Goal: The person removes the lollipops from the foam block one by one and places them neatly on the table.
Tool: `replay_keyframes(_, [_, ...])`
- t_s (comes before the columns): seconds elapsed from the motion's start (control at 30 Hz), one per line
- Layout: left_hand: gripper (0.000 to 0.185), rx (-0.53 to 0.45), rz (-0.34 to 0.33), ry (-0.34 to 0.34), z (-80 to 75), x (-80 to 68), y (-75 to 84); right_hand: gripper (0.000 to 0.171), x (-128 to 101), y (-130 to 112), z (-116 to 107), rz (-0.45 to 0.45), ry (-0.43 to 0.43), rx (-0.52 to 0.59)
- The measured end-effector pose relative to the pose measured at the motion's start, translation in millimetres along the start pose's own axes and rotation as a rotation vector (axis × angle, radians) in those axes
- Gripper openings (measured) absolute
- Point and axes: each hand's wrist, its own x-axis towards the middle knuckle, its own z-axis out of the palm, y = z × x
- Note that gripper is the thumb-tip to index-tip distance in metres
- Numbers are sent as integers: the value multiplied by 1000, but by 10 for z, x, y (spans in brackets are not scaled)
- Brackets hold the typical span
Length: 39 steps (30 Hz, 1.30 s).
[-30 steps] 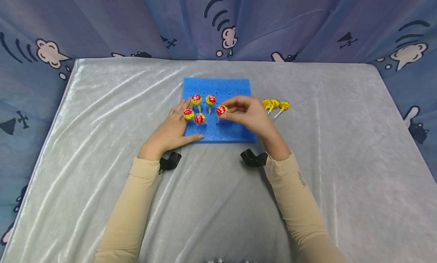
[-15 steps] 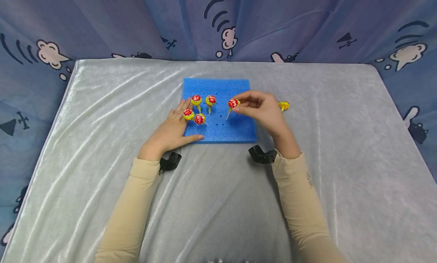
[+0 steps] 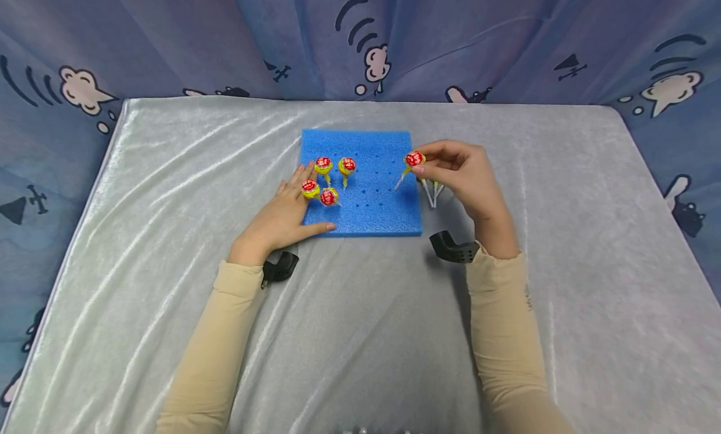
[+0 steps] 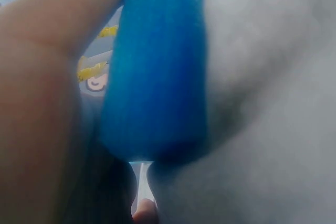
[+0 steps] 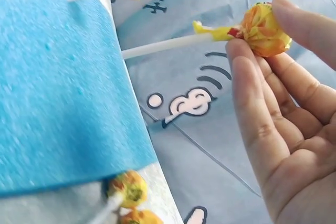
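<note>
My right hand [image 3: 470,177] pinches a lollipop [image 3: 415,159] by its red and yellow wrapped head, above the right part of a blue foam block [image 3: 388,218]. Its white stick slants down to the left; in the right wrist view the stick [image 5: 168,44] runs toward the foam, and whether its tip touches cannot be told. My left hand [image 3: 276,218] rests on the block's left edge, fingers straight and thumb along the front. Several lollipops stand in the foam near those fingers, among them a back-left lollipop [image 3: 323,165] and a front lollipop [image 3: 329,196].
Rows of small holes [image 3: 368,205] dot the foam. Beside its right edge lie loose lollipops, their white sticks [image 3: 426,194] showing and their heads hidden by my right hand; a yellow wrapped head [image 5: 127,188] shows in the right wrist view. Grey cloth [image 3: 349,327] covers the table.
My right hand has moved right and slightly back with the lollipop, from the foam's middle to its right edge, now covering the loose lollipops' heads. My left hand has stayed put.
</note>
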Motion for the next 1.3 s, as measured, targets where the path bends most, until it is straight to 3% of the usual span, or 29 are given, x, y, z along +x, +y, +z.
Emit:
replay_keyframes(0.8, [86, -12, -5, -6, -4, -1, 2, 14, -99, -23, -453, 29, 125, 74])
replay_keyframes(1.3, [79, -5, -6, -5, -6, 1, 9, 10, -190, -34, -718, 134, 247, 181])
